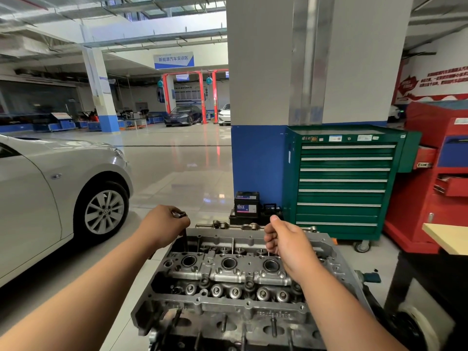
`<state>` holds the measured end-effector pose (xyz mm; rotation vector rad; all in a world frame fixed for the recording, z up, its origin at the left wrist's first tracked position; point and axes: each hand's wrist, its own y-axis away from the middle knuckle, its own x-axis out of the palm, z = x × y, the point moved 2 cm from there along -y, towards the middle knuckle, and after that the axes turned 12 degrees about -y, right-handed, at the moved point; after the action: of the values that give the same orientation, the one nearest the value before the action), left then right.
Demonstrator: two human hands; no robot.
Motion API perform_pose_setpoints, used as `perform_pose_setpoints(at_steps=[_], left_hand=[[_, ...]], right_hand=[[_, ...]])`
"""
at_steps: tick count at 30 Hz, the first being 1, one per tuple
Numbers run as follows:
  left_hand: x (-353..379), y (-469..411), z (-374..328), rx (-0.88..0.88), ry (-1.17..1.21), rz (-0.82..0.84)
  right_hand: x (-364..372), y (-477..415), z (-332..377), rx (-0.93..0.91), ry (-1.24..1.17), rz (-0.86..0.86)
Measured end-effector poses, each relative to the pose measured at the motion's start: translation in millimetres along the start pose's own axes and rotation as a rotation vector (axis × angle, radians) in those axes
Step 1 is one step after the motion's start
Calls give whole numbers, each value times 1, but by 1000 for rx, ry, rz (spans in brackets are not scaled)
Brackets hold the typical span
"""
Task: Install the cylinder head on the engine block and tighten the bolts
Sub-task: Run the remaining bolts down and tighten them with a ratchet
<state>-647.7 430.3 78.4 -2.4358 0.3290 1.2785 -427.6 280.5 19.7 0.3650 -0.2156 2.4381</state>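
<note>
Cylinder head of grey cast metal, rough-skinned and oblong, lies low in front of the person between both forearms. Three round machined wells run along its middle, and a row of ringed valve tops sits nearer. Its near edge bristles with thin dark studs. At its far-left corner the left hand has its grip closed round a long dark steel bolt standing upright in the casting. Over its right half the right hand hangs in a loose fist, thumb up, nothing visible inside.

Left of the head, glossy pale floor tiles lie open as far as a silver car. Just beyond its far edge sits a boxy black battery. A green steel drawer cabinet closes off the far right.
</note>
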Motion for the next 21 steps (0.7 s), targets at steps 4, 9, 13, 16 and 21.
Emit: perform_pose_setpoints(at_steps=[4,9,13,16,21], left_hand=[[-1,-1,1,9,0,8],[0,-1,3,-7,21,8],[1,0,1,4,11,-9],[1,1,0,14,16,-1],[-3,1,0,5,-22,-25]], right_hand=[[0,1,0,-4,7,3],[0,2,1,-8,9,4],[1,2,1,-5,7,8],[1,2,1,-12,18,7],[-1,2,0,-9,22,3]])
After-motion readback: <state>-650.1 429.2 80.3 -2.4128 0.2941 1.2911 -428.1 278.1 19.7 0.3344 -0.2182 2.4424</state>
